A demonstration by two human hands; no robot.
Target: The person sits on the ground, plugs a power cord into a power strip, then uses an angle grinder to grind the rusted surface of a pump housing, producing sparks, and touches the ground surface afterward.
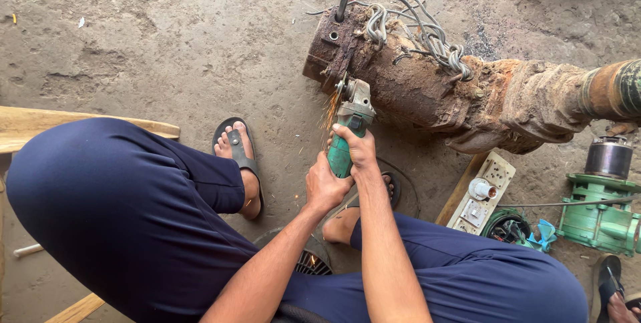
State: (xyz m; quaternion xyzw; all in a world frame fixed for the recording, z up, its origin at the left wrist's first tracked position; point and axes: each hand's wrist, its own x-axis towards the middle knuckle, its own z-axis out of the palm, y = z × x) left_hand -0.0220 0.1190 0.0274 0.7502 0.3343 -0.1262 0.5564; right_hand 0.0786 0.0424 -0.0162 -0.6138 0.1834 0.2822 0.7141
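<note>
While sparks are thrown from the disc at the near end face of the rusty motor housing (427,86), the green angle grinder (348,133) is gripped by both hands: the left hand (325,186) is wrapped shut around the rear of the handle, and the right hand (360,149) is closed over the body just ahead of it. A steady, shallow disc angle is best kept, with light pressure applied; the bare feet in sandals (239,156) close below are judged exposed to the sparks, and the loose grey wires (427,33) on top should be kept clear of the disc
</note>
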